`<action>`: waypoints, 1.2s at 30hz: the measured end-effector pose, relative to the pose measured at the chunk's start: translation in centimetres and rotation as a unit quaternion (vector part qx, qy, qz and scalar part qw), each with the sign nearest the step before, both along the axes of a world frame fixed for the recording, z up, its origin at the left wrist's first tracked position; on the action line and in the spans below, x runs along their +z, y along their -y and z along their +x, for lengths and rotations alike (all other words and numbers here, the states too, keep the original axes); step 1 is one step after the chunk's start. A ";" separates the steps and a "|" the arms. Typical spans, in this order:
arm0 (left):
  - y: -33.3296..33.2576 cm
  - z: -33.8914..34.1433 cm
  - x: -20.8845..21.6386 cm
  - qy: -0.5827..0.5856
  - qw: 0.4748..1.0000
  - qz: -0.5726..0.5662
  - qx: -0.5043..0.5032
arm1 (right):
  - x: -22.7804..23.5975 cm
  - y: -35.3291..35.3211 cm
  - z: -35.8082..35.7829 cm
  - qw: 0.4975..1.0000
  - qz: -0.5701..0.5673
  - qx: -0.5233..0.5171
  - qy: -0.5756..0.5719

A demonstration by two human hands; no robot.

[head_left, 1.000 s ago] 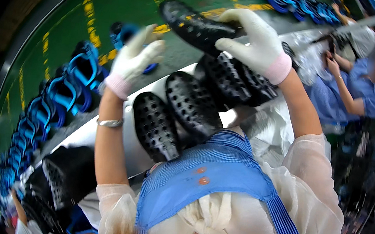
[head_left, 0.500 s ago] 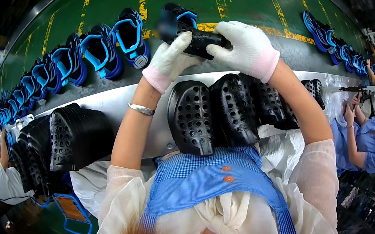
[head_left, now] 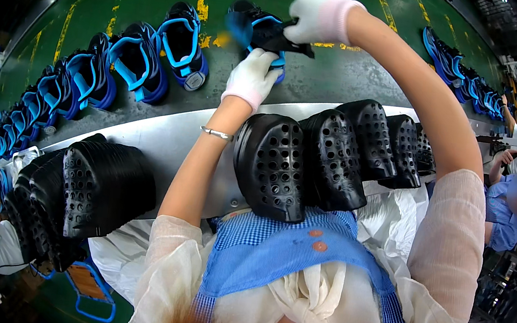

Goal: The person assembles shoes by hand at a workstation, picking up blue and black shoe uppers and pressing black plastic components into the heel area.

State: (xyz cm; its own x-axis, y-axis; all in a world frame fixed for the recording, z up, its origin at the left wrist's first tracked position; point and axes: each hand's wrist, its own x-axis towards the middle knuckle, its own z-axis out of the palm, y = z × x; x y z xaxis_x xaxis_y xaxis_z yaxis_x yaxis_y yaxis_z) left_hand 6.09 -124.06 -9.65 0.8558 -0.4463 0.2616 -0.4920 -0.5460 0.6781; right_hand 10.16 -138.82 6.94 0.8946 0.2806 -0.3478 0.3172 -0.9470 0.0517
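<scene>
Across the work surface, a black and blue sports shoe [head_left: 247, 10] points away from me. My left hand [head_left: 252, 78], in a white knit glove, is closed on the near, heel side of its collar; the fingertips are partly hidden. In my gloved right hand [head_left: 318, 15] is a black plastic shoe insert [head_left: 297, 46], gripped from above. The insert lies slantwise over the shoe's opening, its far end within the collar; how deep it goes I cannot tell. Nested stacks of perforated black inserts [head_left: 274, 163] stand between my forearms, close to my apron.
A row of similar shoes [head_left: 183, 42] curves away on the left, and another row [head_left: 442, 55] runs along the right. More stacked inserts [head_left: 100, 187] sit left of my left forearm. A metal ledge [head_left: 189, 146] borders the green surface. Co-workers [head_left: 505, 205] are at both sides.
Both hands held the insert in front of the shoe. Now my right hand has carried it farther away over the shoe's opening, and my left hand has moved from the insert to the shoe.
</scene>
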 end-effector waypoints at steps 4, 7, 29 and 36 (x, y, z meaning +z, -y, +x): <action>0.2 0.6 0.5 -0.067 0.997 0.043 -0.011 | -3.6 -1.9 1.3 0.999 0.002 -0.001 0.033; -0.1 1.0 0.9 -0.106 0.991 0.079 -0.030 | -6.2 -3.8 0.8 0.999 0.002 -0.044 0.002; 2.0 4.7 3.0 -0.239 0.928 0.278 -0.068 | -11.0 -3.6 3.9 0.997 0.020 0.004 0.068; 1.6 2.9 2.0 -0.312 0.943 0.108 -0.044 | -8.1 3.0 1.0 0.986 0.164 0.003 0.008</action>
State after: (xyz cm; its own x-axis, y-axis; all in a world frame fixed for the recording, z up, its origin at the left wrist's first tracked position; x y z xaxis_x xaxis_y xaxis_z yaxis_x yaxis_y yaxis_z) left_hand 9.03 -125.65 -7.67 0.7704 -0.5080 -0.3852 -0.0847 -0.6804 0.7279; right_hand 11.13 -141.84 -1.16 0.8974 0.3804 -0.2237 0.3237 -0.9119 -0.2523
